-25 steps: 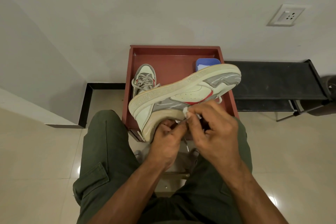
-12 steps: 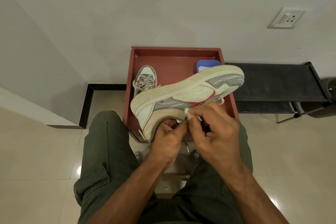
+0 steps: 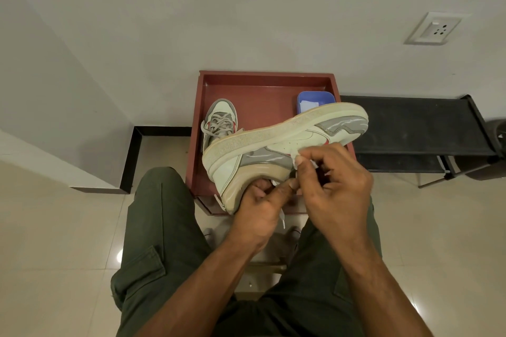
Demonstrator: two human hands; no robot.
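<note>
Sneaker [image 3: 287, 134], cream with grey panels and a red accent, is held on its side above the near edge of the red tray [image 3: 262, 82], sole turned up and away, heel at the near left, toe at the far right. Left hand [image 3: 260, 208] sits under the heel end at the collar, fingers curled against the shoe and thumb stretched right toward the other hand; it grips the sneaker from below. Right hand [image 3: 336, 186] is just right of the left hand, against the side panel of the shoe. Its thumb and forefinger are pressed together on a short white piece of lace [image 3: 297, 157], and the remaining fingers are curled loosely behind. One free lace strand hangs down between the two hands. How the lace runs through the eyelets cannot be seen, since the hands cover that area. Second sneaker [image 3: 220, 120] lies inside the tray at its left, laces up, partly hidden by the held shoe. Blue container [image 3: 312, 98] stands in the tray at the far right, just behind the sole. Black rack [image 3: 410, 123] stands right of the tray against the wall, with a wall socket [image 3: 435, 29] above it. Green trousers [image 3: 153, 227] fill the near part of the view.
</note>
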